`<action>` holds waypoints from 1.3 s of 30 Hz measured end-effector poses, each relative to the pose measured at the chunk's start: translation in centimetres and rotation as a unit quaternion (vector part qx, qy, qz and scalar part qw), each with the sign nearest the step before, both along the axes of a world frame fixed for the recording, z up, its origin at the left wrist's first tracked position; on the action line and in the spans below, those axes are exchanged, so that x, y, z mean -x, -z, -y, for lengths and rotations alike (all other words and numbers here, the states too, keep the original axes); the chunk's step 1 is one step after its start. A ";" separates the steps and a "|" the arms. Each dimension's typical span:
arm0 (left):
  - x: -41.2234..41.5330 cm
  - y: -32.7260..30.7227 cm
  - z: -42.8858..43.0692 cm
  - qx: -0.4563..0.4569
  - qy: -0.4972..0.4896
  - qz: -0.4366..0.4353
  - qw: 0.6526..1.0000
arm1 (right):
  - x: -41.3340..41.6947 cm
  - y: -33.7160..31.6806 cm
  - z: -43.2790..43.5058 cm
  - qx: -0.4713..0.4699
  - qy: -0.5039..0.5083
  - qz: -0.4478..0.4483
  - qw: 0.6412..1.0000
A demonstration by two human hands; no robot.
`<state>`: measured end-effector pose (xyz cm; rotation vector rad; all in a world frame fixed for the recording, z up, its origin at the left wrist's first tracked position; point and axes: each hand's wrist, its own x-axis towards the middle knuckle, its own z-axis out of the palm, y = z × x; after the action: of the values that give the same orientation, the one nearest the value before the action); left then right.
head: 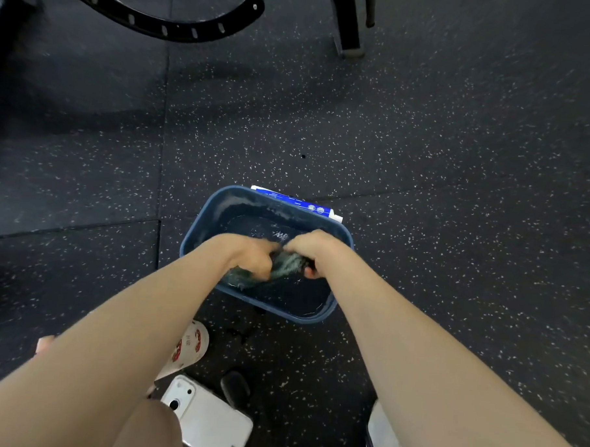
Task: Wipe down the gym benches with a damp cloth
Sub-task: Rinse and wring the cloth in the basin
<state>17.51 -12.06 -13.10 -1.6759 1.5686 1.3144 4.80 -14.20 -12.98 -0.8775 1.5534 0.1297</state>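
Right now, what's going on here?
A person bends over a blue tub of water on the speckled gym floor. The left-hand grip and right-hand grip both hold a wet dark cloth inside the tub, apparently rinsing or wringing it. A blue-and-white pack lies behind the tub. No wiping is under way.

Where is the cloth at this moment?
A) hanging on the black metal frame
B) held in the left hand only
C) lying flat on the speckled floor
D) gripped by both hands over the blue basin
D: the left hand and the right hand both grip the cloth over the water in the blue basin.
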 end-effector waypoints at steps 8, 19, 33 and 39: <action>-1.1 -0.7 -0.9 0.052 -0.158 -0.135 0.977 | 0.8 -5.2 0.7 -0.033 0.075 0.118 0.990; -2.1 -7.6 0.1 0.185 -0.135 -0.138 0.964 | 0.8 -2.6 -1.7 0.056 0.073 -0.046 0.995; -2.3 -10.0 0.2 0.223 -0.161 -0.144 0.951 | 0.7 -3.7 -2.2 0.146 -0.010 0.156 0.977; -1.2 -9.2 0.0 0.168 -0.309 -0.272 0.896 | 0.4 -3.0 -2.4 0.160 -0.021 0.237 0.958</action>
<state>18.73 -12.08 -3.88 -2.2868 1.6968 2.0698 4.41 -11.76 -10.00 -1.1011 1.1188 -0.2933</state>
